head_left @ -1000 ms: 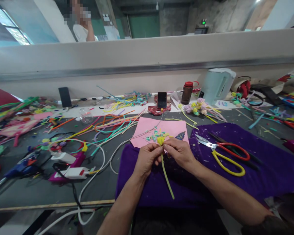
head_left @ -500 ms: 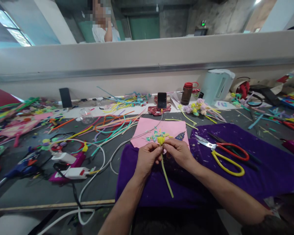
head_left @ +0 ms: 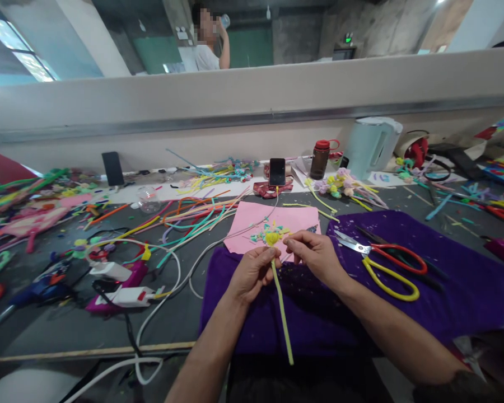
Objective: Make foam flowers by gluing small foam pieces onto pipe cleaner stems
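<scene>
My left hand (head_left: 257, 273) pinches a yellow pipe-cleaner flower (head_left: 272, 239) just below its head. The flower's long yellow-green stem (head_left: 284, 319) hangs down toward me over the purple cloth (head_left: 466, 280). To the right of the flower head, a little apart from it, is my right hand (head_left: 313, 254), thumb and fingertips pressed together. Whether anything small is between those fingertips I cannot make out. Behind the flower, small teal and yellow pipe-cleaner bits (head_left: 262, 232) lie on a pink sheet (head_left: 243, 218). Scissors (head_left: 382, 257) with one red and one yellow handle rest open on the cloth.
A phone (head_left: 277, 172) stands upright behind the pink sheet, near a brown bottle (head_left: 320, 159) and a pale green kettle (head_left: 372, 146). Left lie loose pipe cleaners (head_left: 197, 210), a power strip (head_left: 136, 277) with white cables, and a blue glue gun (head_left: 42, 288). Beyond the partition is a person (head_left: 210, 53).
My right hand has come off the flower and moved slightly right. The flower, still in my left hand, has shifted a little left with its stem end lower. The person behind has moved right.
</scene>
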Demonstrator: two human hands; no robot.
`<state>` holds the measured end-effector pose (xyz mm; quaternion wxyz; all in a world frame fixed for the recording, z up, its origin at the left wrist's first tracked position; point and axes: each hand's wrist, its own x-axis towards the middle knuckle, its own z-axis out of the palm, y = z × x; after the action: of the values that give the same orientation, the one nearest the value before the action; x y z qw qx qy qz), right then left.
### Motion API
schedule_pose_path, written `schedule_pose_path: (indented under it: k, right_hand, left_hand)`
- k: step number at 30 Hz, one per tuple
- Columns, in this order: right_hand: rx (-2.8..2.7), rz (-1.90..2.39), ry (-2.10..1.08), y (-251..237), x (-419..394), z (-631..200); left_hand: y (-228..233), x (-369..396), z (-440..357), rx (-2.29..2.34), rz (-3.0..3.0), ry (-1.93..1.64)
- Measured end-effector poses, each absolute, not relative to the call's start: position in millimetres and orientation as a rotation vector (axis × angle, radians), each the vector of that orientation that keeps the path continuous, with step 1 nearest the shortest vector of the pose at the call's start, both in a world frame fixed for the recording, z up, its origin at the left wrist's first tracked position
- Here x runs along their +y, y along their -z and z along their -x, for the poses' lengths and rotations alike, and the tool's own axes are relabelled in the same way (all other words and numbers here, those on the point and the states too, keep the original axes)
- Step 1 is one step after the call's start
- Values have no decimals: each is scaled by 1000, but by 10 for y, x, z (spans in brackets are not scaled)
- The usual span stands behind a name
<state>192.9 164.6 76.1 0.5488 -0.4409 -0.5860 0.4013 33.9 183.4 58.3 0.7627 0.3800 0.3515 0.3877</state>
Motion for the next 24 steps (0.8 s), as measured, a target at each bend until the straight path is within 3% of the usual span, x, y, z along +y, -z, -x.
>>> schedule_pose_path:
  k: [16, 24]
  right_hand:
    - [-1520, 1063, -870, -692, 1656, -1937]
    - [-1633, 1016, -629, -677, 1643, -1929]
  left_hand:
    - [-601, 1817, -339, 822, -919, -806]
    - [-626, 1793, -359, 852, -1001, -896]
